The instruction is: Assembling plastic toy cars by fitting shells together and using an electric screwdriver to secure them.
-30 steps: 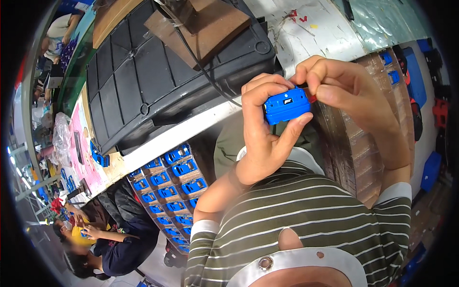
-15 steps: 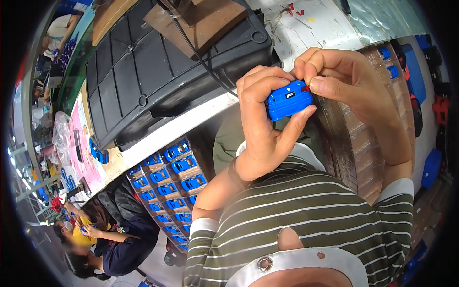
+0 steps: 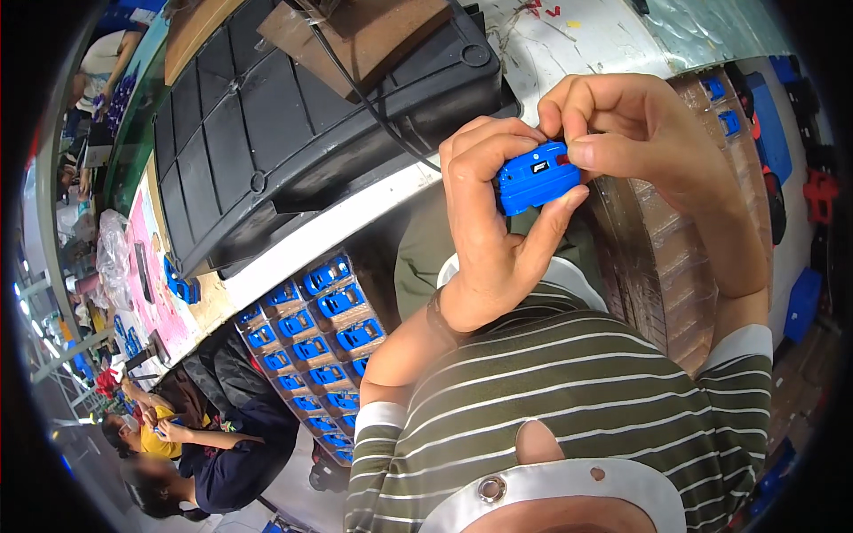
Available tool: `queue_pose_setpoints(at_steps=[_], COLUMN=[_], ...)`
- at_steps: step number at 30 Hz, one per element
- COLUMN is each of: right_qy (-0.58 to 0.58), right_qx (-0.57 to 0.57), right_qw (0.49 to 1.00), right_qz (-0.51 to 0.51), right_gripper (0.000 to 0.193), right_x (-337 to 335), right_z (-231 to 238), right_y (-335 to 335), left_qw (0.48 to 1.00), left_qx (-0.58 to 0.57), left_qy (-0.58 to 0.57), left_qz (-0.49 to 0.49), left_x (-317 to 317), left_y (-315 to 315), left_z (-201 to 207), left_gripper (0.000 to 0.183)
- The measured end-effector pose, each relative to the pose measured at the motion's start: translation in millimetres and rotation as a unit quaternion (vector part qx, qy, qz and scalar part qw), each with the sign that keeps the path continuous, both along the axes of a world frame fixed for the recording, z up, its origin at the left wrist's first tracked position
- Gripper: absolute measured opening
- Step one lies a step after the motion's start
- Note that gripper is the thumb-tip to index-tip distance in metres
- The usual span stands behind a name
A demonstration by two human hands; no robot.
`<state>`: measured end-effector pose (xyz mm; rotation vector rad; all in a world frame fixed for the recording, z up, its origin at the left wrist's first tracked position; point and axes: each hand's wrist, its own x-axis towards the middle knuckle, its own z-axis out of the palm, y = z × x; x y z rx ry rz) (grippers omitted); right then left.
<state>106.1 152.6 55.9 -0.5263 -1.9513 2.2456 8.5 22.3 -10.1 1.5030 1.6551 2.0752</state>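
Observation:
My left hand [image 3: 487, 200] is closed round a blue toy car body [image 3: 538, 186], thumb along the near edge and fingers over the far side. A small dark badge shows on the face turned up to me. At the right corner of that face sits a small red piece [image 3: 562, 160], like a tail light. My right hand [image 3: 635, 133] is closed in a pinch, thumb and forefinger pressed against the red piece and partly covering it. Whether the red piece lies flush in the body is hidden by the fingertips.
A large black plastic bin [image 3: 311, 115] lies on the white bench, a brown board [image 3: 364, 40] with a cable on top. At left a partitioned box [image 3: 311, 333] holds several blue car bodies; another partitioned carton [image 3: 675, 258] stands at right. Co-workers [image 3: 231, 462] sit lower left.
My right thumb and fingertips have shifted slightly and cover more of the red piece. The blue car body stays in my left hand, nearly unmoved. The whole view has shifted a little.

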Motion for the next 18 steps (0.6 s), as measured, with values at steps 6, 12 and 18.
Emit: queue_pose_setpoints(at_steps=[6,12,18], right_qy=[0.051,0.064,0.114], right_qx=[0.021,-0.011,0.448], right_qw=[0.998,0.996,0.886], right_qz=[-0.006,-0.058,-0.022], right_gripper=[0.010,0.024,0.053], right_x=[0,2,-3], right_z=[-7,-5,-21], right_y=[-5,-15,-12], left_qw=[1.000,1.000,0.997], left_qx=[0.004,0.019,0.015], left_qy=[-0.021,0.003,-0.069], left_qz=[-0.004,-0.009,-0.026], left_x=[3,-8,-16], left_y=[-4,-2,-4], left_z=[3,10,22], left_gripper=[0.048,0.031,0.026])
